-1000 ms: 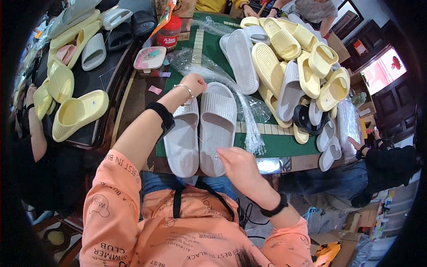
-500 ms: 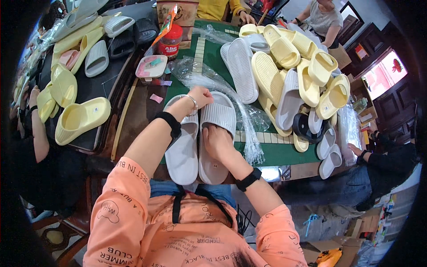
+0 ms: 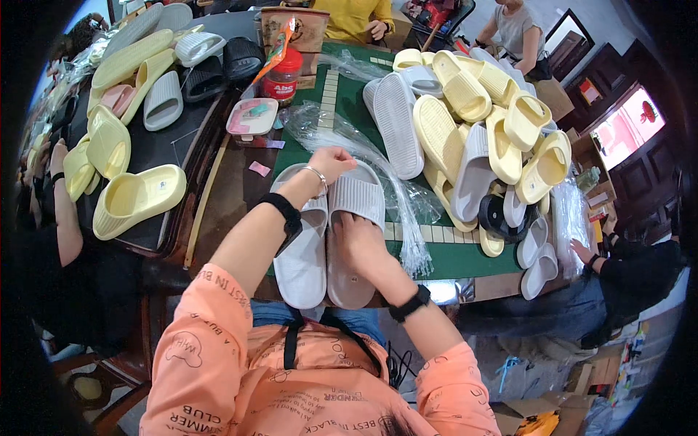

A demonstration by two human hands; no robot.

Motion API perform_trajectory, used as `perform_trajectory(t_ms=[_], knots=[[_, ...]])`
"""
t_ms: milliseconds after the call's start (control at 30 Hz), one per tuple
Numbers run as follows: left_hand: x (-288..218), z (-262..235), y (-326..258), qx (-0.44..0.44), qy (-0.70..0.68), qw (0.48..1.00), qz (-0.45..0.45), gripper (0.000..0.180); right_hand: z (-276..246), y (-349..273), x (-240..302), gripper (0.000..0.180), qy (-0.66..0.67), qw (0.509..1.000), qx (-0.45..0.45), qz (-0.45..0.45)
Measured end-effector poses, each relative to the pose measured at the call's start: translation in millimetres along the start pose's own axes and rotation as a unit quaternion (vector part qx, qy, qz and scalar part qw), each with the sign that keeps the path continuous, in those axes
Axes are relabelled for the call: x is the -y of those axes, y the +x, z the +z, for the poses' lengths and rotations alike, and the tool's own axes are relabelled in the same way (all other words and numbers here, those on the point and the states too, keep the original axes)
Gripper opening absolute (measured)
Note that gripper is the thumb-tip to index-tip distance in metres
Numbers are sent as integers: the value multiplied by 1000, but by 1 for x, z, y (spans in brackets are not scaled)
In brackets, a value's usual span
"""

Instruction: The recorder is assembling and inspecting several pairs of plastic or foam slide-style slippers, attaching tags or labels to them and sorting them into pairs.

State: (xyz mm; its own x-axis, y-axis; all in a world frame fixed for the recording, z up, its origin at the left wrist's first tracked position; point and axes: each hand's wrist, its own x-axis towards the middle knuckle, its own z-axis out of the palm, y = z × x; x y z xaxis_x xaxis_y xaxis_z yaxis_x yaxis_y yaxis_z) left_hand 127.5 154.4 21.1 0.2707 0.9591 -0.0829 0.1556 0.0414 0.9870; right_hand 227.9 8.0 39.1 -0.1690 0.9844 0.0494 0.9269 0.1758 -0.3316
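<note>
A pair of light grey slide slippers lies side by side on the table's near edge: the left slipper (image 3: 302, 258) and the right slipper (image 3: 358, 200). Over their toe ends is my left hand (image 3: 333, 166), its fingers pinched together. Whatever is between those fingertips is too small to make out. My right hand (image 3: 361, 247) grips the right slipper with its fingertips tucked under the ribbed strap, where they are hidden. Just beyond the slippers lies a bundle of thin clear plastic ties (image 3: 407, 218), spread over clear plastic bags (image 3: 309, 120).
A heap of yellow and grey slippers (image 3: 440, 138) covers the right side. More slippers (image 3: 138, 200) lie on a black surface at left. A red-lidded jar (image 3: 282, 76) and a small tub (image 3: 251, 118) stand behind my left hand. Other people are around the table.
My left hand stays pinched over the toe ends, shifted slightly right. My right hand has drawn back a little from under the strap. A person's hand across the table has moved left.
</note>
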Motion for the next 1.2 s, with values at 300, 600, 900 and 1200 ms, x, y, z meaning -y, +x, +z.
perform_trajectory(t_ms=[300, 600, 900, 1200], knots=[[-14, -22, -39, 30, -117, 993, 21, 10, -15, 70, -13, 18, 78, 910, -378, -149], [7, -24, -51, -35, -237, 971, 15, 8, 7, 80, -22, 9, 488, 870, -70, 13], [-2, -27, -48, -61, -275, 959, 36, 11, 13, 82, -29, 13, 568, 818, -75, 57], [8, -20, -56, -22, -163, 986, 20, 17, 10, 80, -33, 12, 634, 771, -35, 48]])
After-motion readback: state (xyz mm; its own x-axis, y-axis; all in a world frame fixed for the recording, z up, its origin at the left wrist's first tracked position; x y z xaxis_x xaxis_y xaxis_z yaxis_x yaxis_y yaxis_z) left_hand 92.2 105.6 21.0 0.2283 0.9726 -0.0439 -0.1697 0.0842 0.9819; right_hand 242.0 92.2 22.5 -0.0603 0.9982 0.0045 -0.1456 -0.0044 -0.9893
